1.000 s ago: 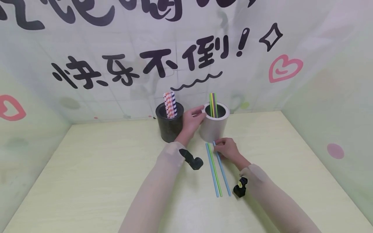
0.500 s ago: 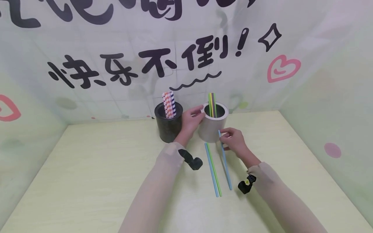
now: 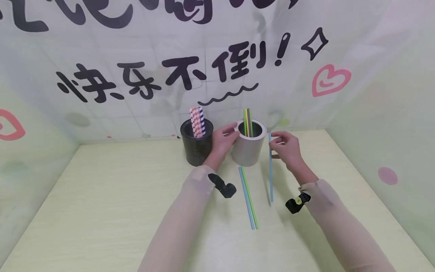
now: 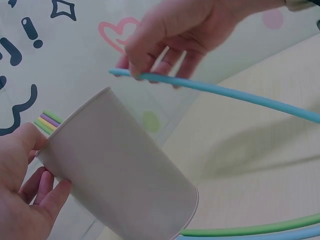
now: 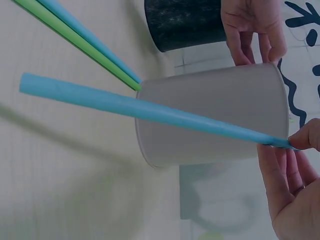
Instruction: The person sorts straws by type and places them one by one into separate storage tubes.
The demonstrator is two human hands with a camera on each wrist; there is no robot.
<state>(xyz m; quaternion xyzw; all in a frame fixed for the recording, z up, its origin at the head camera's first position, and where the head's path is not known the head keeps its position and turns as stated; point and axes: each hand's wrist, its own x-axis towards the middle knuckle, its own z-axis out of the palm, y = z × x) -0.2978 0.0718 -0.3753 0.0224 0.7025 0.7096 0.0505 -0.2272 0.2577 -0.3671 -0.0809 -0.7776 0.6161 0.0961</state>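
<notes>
A blue drinking straw (image 3: 270, 170) hangs nearly upright, pinched near its top end by my right hand (image 3: 287, 149) just right of the light grey cup (image 3: 248, 151). In the right wrist view this straw (image 5: 150, 112) passes in front of the cup's wall. My left hand (image 3: 224, 141) holds the cup's left side at the rim, thumb and fingers against it. Several green, yellow and purple straws (image 3: 248, 122) stand inside the cup. On the table in front lie a blue straw (image 3: 247, 202) and a green straw (image 3: 250, 202), side by side.
A black cup (image 3: 198, 151) with several striped paper straws (image 3: 198, 121) stands left of my left hand. Behind both cups rises a printed backdrop (image 3: 153, 113). The pale wooden table (image 3: 119, 211) runs between side walls.
My right hand has picked up the blue straw from the table and moved it up and to the right, bringing it near upright beside the grey cup. My left hand stays at the cup.
</notes>
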